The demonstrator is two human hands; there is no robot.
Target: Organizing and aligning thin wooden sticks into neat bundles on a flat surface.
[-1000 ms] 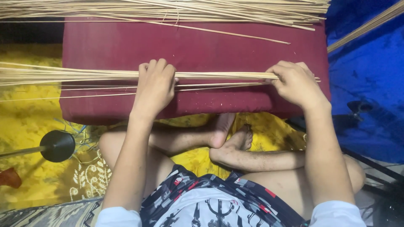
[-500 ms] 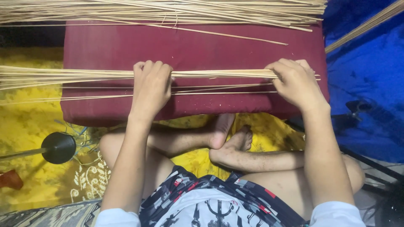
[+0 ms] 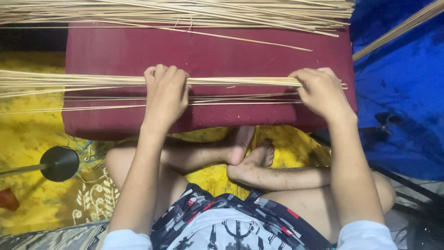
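A: Landmark is the maroon cushion (image 3: 208, 55); where does the bundle sit?

B: The bundle of thin pale sticks (image 3: 240, 81) lies lengthwise across the cushion's near half; its left part runs off past the cushion's left edge over the yellow cloth (image 3: 27, 134); a few loose sticks (image 3: 240, 98) lie just nearer the person, touching the cushion.

A: Hands?

B: Left hand (image 3: 165, 95) closed over the bundle near the cushion's middle, fingers curled round the sticks; right hand (image 3: 321, 92) clamped on the bundle's end at the cushion's right edge.

A: Surroundings?

B: A larger heap of sticks (image 3: 185, 11) along the cushion's far edge; blue sheet (image 3: 402, 92) right of the cushion; black round-headed rod (image 3: 58, 163) below its left corner; crossed bare feet (image 3: 252, 155) just under its near edge.
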